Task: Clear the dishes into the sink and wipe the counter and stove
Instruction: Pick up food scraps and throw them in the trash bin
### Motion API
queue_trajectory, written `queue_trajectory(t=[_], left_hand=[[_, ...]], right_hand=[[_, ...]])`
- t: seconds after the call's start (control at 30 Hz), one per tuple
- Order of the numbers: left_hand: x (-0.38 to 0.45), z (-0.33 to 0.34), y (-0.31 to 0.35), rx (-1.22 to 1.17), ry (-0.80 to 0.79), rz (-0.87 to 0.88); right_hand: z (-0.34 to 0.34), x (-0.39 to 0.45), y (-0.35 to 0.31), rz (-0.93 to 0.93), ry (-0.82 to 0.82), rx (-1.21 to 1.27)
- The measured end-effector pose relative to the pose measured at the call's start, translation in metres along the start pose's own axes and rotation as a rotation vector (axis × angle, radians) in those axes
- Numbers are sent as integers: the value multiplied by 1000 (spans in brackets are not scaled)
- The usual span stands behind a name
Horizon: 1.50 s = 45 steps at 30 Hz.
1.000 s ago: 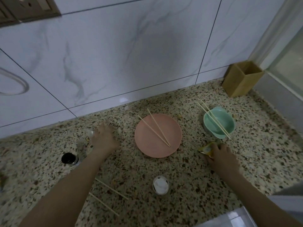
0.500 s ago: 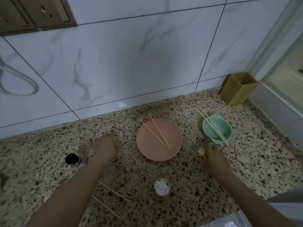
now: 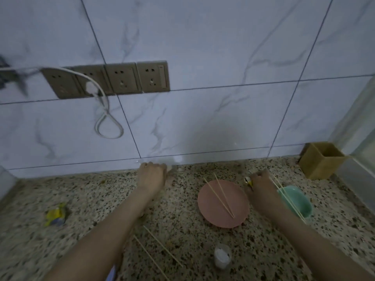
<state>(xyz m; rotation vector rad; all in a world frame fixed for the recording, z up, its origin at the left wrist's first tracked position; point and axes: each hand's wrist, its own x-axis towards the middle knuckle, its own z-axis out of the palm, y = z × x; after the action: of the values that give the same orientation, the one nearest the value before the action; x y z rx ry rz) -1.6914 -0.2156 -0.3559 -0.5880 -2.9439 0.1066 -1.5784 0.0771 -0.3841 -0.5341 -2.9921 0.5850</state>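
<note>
Head view. My left hand (image 3: 152,173): curled at wall edge, 11 o'clock of pink plate (image 3: 223,203); contents, if any, hidden. My right hand (image 3: 259,182): pinching yellow wrapper scrap (image 3: 248,181), likely litter pickup. Teal bowl (image 3: 295,200), chopsticks (image 3: 287,196) across, 3 o'clock; dishes not yet cleared.

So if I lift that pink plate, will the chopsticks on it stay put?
Probably not. The chopsticks lie loose across the pink plate, which looks shallow, so any tilt would likely slide or roll them off. The plate itself looks rigid.
</note>
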Motion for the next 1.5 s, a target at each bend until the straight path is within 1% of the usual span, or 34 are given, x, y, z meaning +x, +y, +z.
queue_trajectory(t=[0.07,0.1,0.13,0.2,0.33,0.5,0.6,0.67,0.73,0.9,1.0,1.23,1.37,1.5], left_hand=[[-4,-11,-16,-11,41,-25],[-9,-17,-22,-79,37,-43],[-14,-22,-28,-146,97,-70],[-24,-26,-41,-220,168,-147],[-50,-36,-69,-279,222,-240],[-104,-49,-106,-206,251,-340],[-137,-55,-121,-215,287,-405],[-157,-55,-131,-186,254,-439],[-174,-51,-144,-150,235,-470],[-204,-41,-177,-57,251,-475],[-216,-30,-201,-52,247,-510],[-241,13,-272,-128,197,-563],[-246,38,-314,-161,182,-574],[-255,64,-354,-138,131,-552]], right_hand=[[-10,8,-20,-62,-23,-13],[-13,12,-29,-98,-43,-17],[-18,15,-41,-140,-50,-21],[-24,18,-63,-209,-47,-41],[-26,22,-105,-358,-24,-57],[-12,26,-156,-544,-64,-42],[4,23,-186,-665,-104,2],[14,17,-205,-723,-139,28],[22,9,-225,-779,-167,-2],[41,-9,-264,-832,-158,-22],[55,-15,-290,-845,-192,-31],[101,-34,-360,-857,-185,-251],[135,-41,-401,-826,-178,-201],[177,-44,-445,-772,-187,-246]])
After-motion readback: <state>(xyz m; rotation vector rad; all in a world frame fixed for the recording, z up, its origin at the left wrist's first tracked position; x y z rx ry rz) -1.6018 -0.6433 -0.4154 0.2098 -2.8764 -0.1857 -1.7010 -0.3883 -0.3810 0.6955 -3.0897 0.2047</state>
